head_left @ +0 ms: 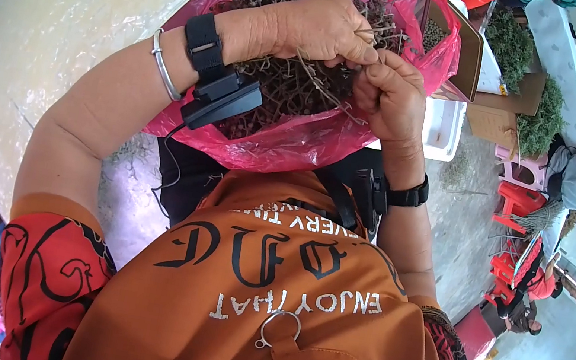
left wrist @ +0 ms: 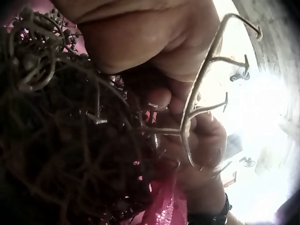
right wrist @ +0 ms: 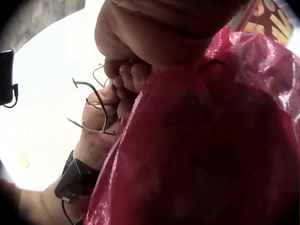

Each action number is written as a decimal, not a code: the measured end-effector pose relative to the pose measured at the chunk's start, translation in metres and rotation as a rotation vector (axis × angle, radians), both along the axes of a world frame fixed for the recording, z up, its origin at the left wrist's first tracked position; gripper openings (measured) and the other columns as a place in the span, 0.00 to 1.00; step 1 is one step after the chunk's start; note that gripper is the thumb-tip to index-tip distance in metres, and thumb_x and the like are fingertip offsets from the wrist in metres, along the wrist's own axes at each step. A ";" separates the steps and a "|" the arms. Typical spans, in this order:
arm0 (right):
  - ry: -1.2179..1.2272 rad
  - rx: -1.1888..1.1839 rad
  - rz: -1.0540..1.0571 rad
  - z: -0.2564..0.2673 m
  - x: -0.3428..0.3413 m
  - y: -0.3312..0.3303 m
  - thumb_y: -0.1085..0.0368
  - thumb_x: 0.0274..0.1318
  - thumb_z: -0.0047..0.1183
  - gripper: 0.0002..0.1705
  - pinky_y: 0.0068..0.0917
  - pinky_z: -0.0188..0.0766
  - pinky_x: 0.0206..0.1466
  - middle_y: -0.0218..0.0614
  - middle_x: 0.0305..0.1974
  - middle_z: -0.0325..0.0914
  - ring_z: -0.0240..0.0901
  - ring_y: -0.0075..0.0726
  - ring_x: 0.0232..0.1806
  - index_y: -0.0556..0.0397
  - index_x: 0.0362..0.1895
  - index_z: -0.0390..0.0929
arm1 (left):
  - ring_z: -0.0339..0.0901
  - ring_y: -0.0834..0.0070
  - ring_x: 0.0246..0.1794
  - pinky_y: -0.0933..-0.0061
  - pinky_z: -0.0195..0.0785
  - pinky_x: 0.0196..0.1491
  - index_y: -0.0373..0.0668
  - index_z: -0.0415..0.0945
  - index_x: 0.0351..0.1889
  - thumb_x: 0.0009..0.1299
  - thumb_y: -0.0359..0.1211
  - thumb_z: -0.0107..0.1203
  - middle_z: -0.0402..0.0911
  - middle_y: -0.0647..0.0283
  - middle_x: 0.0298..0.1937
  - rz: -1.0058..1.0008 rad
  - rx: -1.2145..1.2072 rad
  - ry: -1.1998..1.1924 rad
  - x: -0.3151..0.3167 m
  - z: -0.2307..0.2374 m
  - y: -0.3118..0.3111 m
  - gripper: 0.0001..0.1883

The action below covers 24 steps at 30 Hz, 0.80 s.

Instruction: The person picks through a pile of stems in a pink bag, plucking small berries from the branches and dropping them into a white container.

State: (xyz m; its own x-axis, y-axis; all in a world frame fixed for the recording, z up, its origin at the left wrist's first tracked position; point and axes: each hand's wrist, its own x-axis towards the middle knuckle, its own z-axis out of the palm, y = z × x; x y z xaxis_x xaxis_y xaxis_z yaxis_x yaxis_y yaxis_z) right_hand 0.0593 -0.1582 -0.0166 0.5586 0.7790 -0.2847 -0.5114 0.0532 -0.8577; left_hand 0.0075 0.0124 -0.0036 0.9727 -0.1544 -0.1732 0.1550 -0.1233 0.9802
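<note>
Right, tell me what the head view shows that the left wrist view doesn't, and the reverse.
Only the head view shows the orange T-shirt with black and white lettering, the round silver bangle and the red plastic stools. Only the left wrist view shows the thin, pale brown, branching stem close enough to make out its blunt, T-shaped tips. Both show the left hand, the right hand, the tangled brown dry stems, the shiny pink plastic bag and the black strap on the right wrist.
</note>
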 end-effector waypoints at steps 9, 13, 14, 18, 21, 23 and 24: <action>0.110 0.296 0.141 -0.009 0.003 -0.023 0.71 0.48 0.45 0.08 0.19 0.44 0.15 0.26 0.14 0.57 0.48 0.18 0.12 0.57 0.18 0.67 | 0.60 0.87 0.15 0.81 0.52 0.20 0.38 0.70 0.16 0.61 0.34 0.56 0.64 0.73 0.13 -0.233 0.010 -0.040 -0.001 0.012 -0.011 0.14; -0.162 0.003 0.127 0.002 0.006 -0.024 0.70 0.46 0.46 0.09 0.19 0.46 0.16 0.25 0.13 0.59 0.51 0.18 0.13 0.58 0.16 0.69 | 0.59 0.84 0.15 0.78 0.53 0.21 0.37 0.69 0.15 0.59 0.34 0.57 0.62 0.71 0.11 -0.277 0.133 -0.111 -0.002 0.008 -0.011 0.15; -0.287 -0.087 0.193 0.009 0.008 -0.025 0.70 0.45 0.46 0.09 0.19 0.45 0.16 0.24 0.13 0.59 0.51 0.16 0.14 0.57 0.16 0.69 | 0.60 0.82 0.15 0.76 0.54 0.22 0.36 0.68 0.15 0.58 0.34 0.57 0.61 0.69 0.11 -0.299 0.190 -0.157 -0.001 0.005 -0.012 0.15; -0.502 -0.292 0.340 0.023 0.006 -0.031 0.72 0.42 0.47 0.07 0.18 0.43 0.16 0.21 0.13 0.60 0.51 0.14 0.14 0.56 0.15 0.69 | 0.59 0.73 0.16 0.71 0.56 0.25 0.35 0.67 0.14 0.56 0.34 0.55 0.59 0.62 0.10 -0.374 0.238 -0.379 0.001 -0.008 -0.019 0.15; -0.441 -0.321 0.368 0.025 0.001 -0.028 0.72 0.41 0.48 0.08 0.18 0.44 0.17 0.20 0.13 0.61 0.52 0.13 0.15 0.54 0.13 0.69 | 0.58 0.68 0.17 0.68 0.57 0.27 0.35 0.65 0.12 0.55 0.34 0.54 0.59 0.59 0.11 -0.430 0.235 -0.366 -0.002 -0.010 -0.020 0.15; -0.371 -0.375 0.425 0.030 0.001 -0.026 0.72 0.40 0.48 0.08 0.18 0.45 0.17 0.19 0.13 0.61 0.52 0.13 0.15 0.54 0.12 0.68 | 0.58 0.66 0.17 0.67 0.57 0.28 0.35 0.64 0.12 0.54 0.34 0.53 0.59 0.57 0.11 -0.460 0.234 -0.359 -0.002 -0.010 -0.019 0.15; -0.336 -0.403 0.452 0.032 0.000 -0.026 0.71 0.39 0.48 0.08 0.19 0.45 0.17 0.19 0.12 0.60 0.52 0.14 0.15 0.54 0.12 0.68 | 0.58 0.66 0.17 0.67 0.57 0.27 0.35 0.64 0.11 0.53 0.33 0.53 0.59 0.57 0.11 -0.474 0.246 -0.355 -0.002 -0.010 -0.018 0.15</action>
State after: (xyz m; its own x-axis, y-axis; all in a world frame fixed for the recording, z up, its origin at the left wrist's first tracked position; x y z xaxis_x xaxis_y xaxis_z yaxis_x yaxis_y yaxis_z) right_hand 0.0595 -0.1840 0.0152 0.3125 0.8260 -0.4691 -0.1112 -0.4586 -0.8816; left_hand 0.0059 -0.0058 -0.0133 0.8132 -0.5787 0.0620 -0.3005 -0.3262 0.8963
